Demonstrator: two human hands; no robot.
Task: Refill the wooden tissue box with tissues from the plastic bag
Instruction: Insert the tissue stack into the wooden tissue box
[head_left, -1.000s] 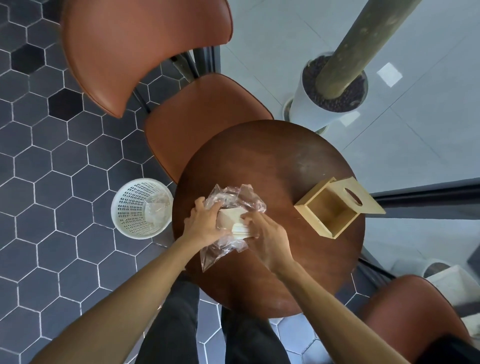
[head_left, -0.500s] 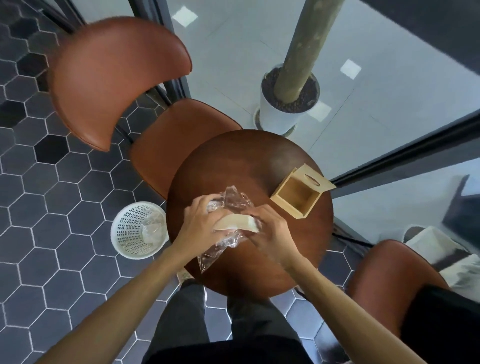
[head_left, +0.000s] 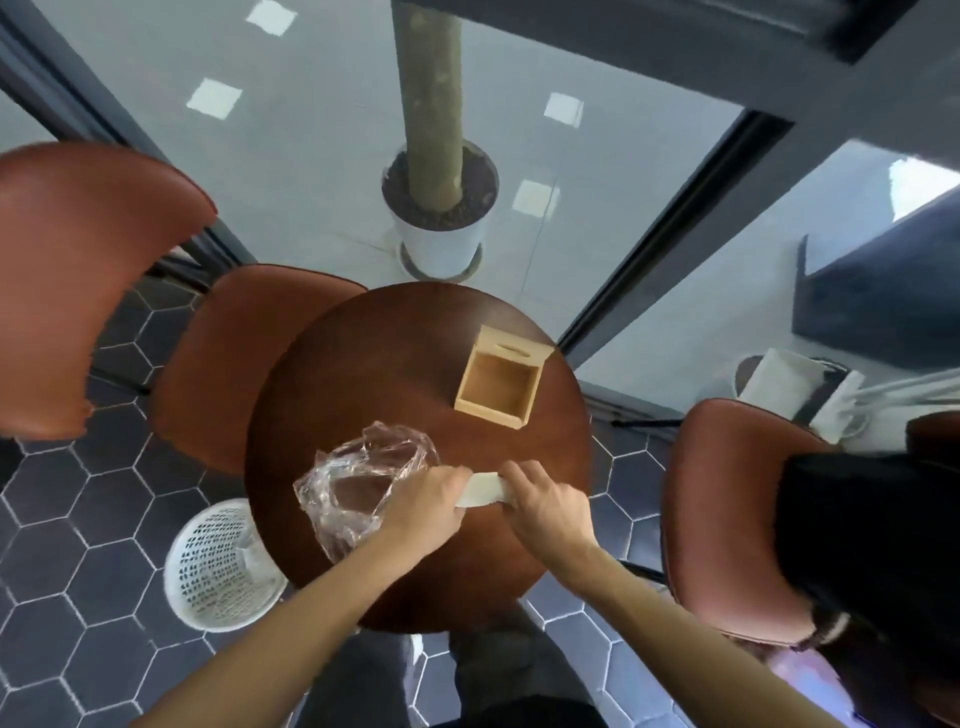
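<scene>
White tissue stack (head_left: 483, 491) out of plastic bag (head_left: 358, 480), gripped by our left hand (head_left: 421, 512) and right hand (head_left: 545, 506) above bench (head_left: 374, 353). Wooden tissue box (head_left: 498, 387) open, empty, apart. Insertion, closing remained.

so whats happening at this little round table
A person stands over the round table, refilling a wooden tissue box. Both the left hand and the right hand grip a stack of tissues, which is out of the clear plastic bag lying crumpled beside it. The box sits open and empty at the far right of the table, lid tipped back.
</scene>
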